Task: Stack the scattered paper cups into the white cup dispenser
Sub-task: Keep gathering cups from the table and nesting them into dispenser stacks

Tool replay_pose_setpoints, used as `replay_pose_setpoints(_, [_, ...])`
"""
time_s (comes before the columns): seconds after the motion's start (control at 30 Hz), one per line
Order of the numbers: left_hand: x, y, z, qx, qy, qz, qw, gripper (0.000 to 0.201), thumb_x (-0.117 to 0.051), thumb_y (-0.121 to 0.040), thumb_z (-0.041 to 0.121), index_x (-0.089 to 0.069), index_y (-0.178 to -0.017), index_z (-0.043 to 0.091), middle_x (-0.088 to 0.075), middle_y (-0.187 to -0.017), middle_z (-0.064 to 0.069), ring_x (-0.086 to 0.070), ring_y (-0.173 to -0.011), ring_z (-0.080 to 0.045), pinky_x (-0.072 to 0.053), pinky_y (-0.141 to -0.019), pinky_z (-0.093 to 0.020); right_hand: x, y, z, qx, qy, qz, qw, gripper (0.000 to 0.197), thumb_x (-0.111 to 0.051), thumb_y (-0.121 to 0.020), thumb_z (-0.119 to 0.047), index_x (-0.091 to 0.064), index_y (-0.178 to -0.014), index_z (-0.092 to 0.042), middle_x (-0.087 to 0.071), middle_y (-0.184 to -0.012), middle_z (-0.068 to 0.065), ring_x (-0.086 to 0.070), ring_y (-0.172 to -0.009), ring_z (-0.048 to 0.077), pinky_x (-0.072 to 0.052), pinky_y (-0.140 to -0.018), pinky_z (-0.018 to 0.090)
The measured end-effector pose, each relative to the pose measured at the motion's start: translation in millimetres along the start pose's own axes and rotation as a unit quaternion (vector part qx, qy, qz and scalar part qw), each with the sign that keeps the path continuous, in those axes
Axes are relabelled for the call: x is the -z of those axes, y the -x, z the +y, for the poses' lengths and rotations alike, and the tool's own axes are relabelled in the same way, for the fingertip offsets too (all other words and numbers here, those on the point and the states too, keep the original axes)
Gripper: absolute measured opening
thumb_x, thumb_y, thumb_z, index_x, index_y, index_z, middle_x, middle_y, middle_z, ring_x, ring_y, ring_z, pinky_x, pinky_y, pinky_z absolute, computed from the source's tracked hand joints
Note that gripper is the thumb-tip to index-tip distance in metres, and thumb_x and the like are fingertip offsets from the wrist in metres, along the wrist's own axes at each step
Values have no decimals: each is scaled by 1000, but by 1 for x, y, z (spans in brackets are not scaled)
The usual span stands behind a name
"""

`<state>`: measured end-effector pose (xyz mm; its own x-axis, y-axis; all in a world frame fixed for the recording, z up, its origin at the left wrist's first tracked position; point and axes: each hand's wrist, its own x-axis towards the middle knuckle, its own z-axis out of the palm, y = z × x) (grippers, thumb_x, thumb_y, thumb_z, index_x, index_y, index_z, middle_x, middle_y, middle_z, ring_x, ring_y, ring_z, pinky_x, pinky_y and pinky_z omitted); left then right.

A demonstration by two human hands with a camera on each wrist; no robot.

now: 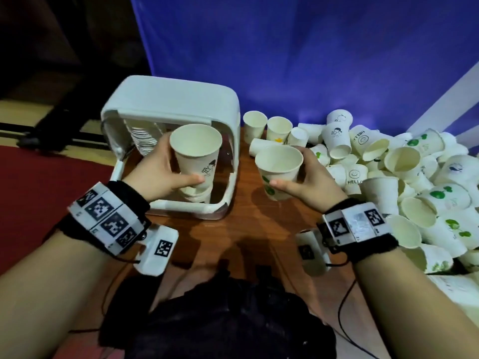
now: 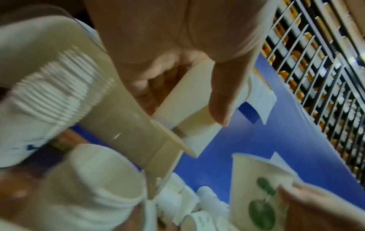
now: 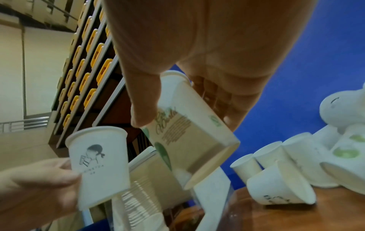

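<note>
Over the white dispenser, left hand gripping figure-printed cup; right hand gripping green-leaf cup.

The word "HELLO" stands under a smiley face on a white cup in the pile; its last letter is half hidden. The same word runs sideways on another cup further back. The cup in the left hand has a drawing of a girl and letters below it ending in "TEA"; the first letters are too blurred. The gold script on the cup in the right hand cannot be read.
</note>
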<state>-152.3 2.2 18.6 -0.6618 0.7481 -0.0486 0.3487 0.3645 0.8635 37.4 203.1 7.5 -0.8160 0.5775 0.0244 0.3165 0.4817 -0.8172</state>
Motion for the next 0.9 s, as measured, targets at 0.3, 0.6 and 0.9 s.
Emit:
replay_pose_setpoints(0.3, [-7,-26,-53,21,29,-18,999,93,-80,-65,5,-24,-139,11,-45,-132,-5,-39,-122,-15,-29,-104,-26,-44,-4,-28,13,-16,11,1000,72,-77,-71,-22,-38,-131,-15,-49,-120,-8,-46,-117,9,-37,-99,23])
replay_pose_setpoints(0.6, [-6,-44,-84,27,-25,-80,996,91,-78,-68,8,-21,-139,10,-37,-138,-8,-35,-126,-17,-27,-104,-27,-68,-25,-46,52,-12,27,998,71,-78,-71,-20,-39,-130,-12,-47,-115,-11,-43,-107,-1,-31,-79,-8])
replay_pose_setpoints(0.9, [-5,-46,-95,42,9,-166,985,116,-76,-36,51,-29,-137,15,-45,-131,1,-42,-123,-14,-33,-107,-30,-81,-44,-55,113,-44,8,993,68,-75,-66,-33,-38,-122,-23,-45,-110,-26,-48,-104,-5,-37,-89,1])
